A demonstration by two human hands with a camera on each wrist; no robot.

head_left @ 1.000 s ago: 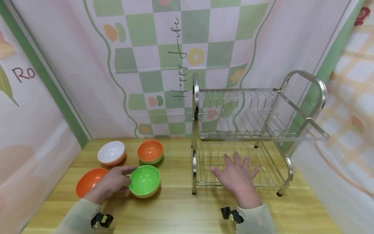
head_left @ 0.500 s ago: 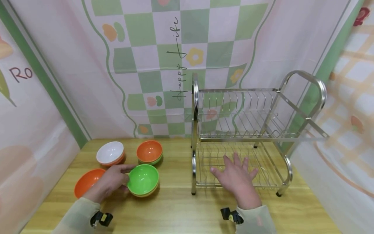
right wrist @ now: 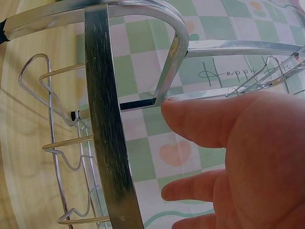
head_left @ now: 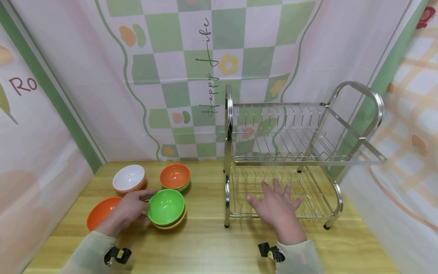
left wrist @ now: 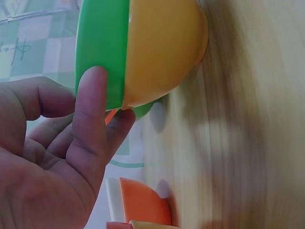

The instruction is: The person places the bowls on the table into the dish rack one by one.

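My left hand (head_left: 130, 211) holds a green bowl (head_left: 166, 207) by its left side. The green bowl sits in a yellow bowl (left wrist: 162, 52), tilted a little, and more of the yellow rim shows at the lower right. In the left wrist view, fingers (left wrist: 91, 102) lie against the green wall near where the two bowls meet. My right hand (head_left: 278, 209) spreads its straight fingers in front of a two-tier metal dish rack (head_left: 284, 163), holding nothing. Whether it touches the wire is unclear.
Behind the held bowl stands an orange bowl (head_left: 175, 176) stacked in a green one. A white bowl (head_left: 129, 178) in an orange one is at the back left. Another orange bowl (head_left: 102, 211) lies partly behind the left forearm. A patterned curtain (head_left: 195, 76) hangs behind the wooden table (head_left: 205, 243).
The green bowl has shifted slightly up and left with my left hand, showing more of the yellow bowl beneath. My right hand has stayed where it was.
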